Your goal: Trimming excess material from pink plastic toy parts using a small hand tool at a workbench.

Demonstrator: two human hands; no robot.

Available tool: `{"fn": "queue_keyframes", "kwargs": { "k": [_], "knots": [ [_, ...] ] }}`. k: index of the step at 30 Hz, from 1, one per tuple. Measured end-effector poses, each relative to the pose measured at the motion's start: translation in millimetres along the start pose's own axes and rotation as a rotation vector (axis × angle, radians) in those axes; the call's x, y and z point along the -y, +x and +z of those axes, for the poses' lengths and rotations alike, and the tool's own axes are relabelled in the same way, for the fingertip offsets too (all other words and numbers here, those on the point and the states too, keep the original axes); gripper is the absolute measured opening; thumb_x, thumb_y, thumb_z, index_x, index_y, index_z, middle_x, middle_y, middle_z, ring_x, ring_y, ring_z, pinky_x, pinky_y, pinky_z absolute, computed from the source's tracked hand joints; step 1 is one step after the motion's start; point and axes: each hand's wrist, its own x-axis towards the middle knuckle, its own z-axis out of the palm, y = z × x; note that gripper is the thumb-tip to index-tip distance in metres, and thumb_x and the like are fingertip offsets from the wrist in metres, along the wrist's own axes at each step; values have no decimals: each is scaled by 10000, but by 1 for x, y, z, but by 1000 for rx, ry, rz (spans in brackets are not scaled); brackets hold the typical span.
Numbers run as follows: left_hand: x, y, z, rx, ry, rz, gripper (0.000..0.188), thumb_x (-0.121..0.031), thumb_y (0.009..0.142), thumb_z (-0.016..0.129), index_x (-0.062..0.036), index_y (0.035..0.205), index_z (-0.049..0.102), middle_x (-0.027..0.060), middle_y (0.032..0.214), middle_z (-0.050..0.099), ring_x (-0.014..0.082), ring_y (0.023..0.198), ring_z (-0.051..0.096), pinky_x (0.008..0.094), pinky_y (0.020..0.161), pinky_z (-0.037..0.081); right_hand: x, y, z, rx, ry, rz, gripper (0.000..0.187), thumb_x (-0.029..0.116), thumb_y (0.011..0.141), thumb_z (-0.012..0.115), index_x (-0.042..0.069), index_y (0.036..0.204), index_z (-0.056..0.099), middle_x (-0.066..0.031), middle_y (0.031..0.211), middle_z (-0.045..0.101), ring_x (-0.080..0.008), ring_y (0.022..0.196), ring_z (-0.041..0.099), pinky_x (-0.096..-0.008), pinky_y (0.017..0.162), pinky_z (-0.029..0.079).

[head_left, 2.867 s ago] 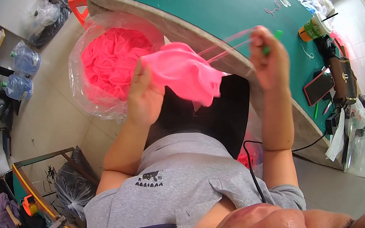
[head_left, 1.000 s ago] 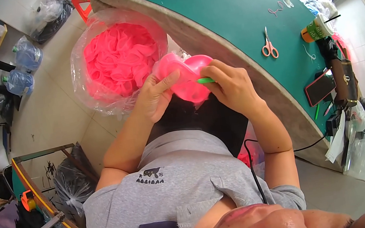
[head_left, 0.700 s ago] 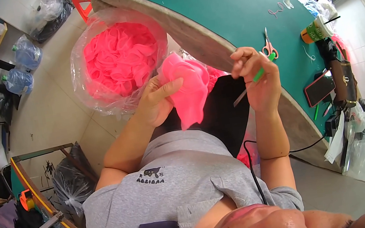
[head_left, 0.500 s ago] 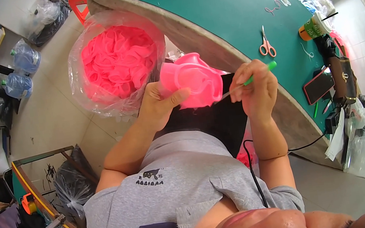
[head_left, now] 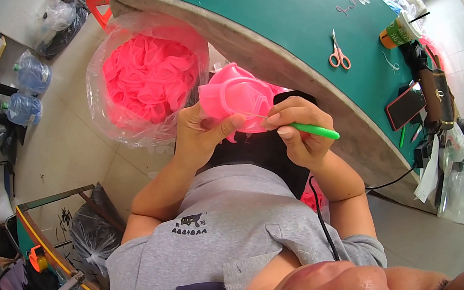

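My left hand (head_left: pixel 201 136) grips a bunched piece of bright pink fabric (head_left: pixel 236 94) in front of my chest, thumb pressed on its lower edge. My right hand (head_left: pixel 298 134) pinches a thin green-handled tool (head_left: pixel 313 131) whose metal tip pokes into the fabric beside my left thumb. A clear plastic bag (head_left: pixel 119 123) full of the same pink fabric pieces (head_left: pixel 149 79) stands on the floor just left of my hands. Black cloth (head_left: pixel 258 156) lies over my lap below the hands.
A green-topped table (head_left: pixel 294 1) curves across the upper right, carrying pink-handled scissors (head_left: pixel 338 55), a cup (head_left: pixel 395 34), a phone (head_left: pixel 403 107) and a brown pouch (head_left: pixel 436 95). Water bottles (head_left: pixel 27 86) and a shelf stand far left; a metal frame (head_left: pixel 48 247) with bags sits lower left.
My right hand came back down from the raised pull and now holds the tool tip against the fabric by my left thumb. The fabric has been turned and bunched tighter.
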Motion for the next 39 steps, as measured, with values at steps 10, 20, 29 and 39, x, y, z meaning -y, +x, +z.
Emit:
{"fn": "queue_keyframes", "kwargs": {
  "k": [10,20,29,39],
  "knots": [
    [-5,3,3,-20,6,50,247,-28,827,699,-4,1070,659,45,968,681,93,879,614,248,782,496,3,9,0,170,-312,-171,145,37,788,694,-18,886,603,-126,766,627,-217,625,599,-288,547,479],
    [-3,5,3,40,-130,-2,272,-26,821,702,-15,1087,652,50,1006,666,115,940,600,281,848,483,-2,17,-26,50,14,206,113,58,904,571,-49,933,589,-136,795,609,-184,682,606,-270,597,492],
    [2,6,6,43,-136,-107,250,-53,811,718,-17,1051,657,40,966,673,109,902,604,290,825,493,-4,17,-22,55,-352,-117,267,36,718,781,-6,837,546,-161,829,640,-211,674,622,-301,604,517],
    [5,9,5,2,-70,-266,248,-201,918,613,28,1002,659,24,898,673,59,819,584,223,752,472,-26,34,-6,380,-563,-348,184,99,683,635,12,824,555,-130,952,639,-293,814,631,-384,720,522]
  ]
}}
